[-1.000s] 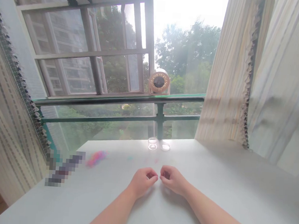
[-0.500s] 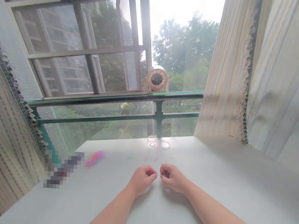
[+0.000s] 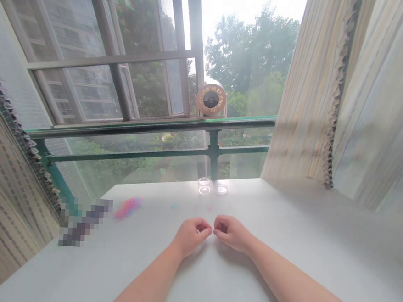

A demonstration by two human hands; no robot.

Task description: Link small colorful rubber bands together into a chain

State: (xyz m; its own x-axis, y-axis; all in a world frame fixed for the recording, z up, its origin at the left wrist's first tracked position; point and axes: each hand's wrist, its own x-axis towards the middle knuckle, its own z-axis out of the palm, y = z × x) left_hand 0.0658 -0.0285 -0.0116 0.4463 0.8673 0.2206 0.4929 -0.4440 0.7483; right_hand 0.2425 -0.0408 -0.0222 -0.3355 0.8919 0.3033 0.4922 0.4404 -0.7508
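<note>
My left hand [image 3: 193,235] is closed in a pinch over the white table [image 3: 138,266], thumb and index tips pressed together. Facing it, my right hand [image 3: 232,232] is also pinched, its fingertips almost meeting those of the left. Whatever sits between the fingers is too small or hidden to make out. Beyond the hands, a few faint pink specks [image 3: 210,208] and a bluish speck [image 3: 173,206] lie on the tabletop. A loose pile of small pink, orange and purple pieces [image 3: 128,208] spreads to the left; their kind is blurred.
A clear round container [image 3: 204,186] stands near the table's far edge, beside a clear shallow dish or lid [image 3: 221,189]. A pixelated dark object [image 3: 86,223] lies at the left edge. Behind are a green railing [image 3: 153,154], a small round fan [image 3: 211,99] and curtains [image 3: 294,107].
The fingertips of my two hands have come slightly closer together, the right one shifting a little left. The camera view has tilted slightly. The things on the table stay in place.
</note>
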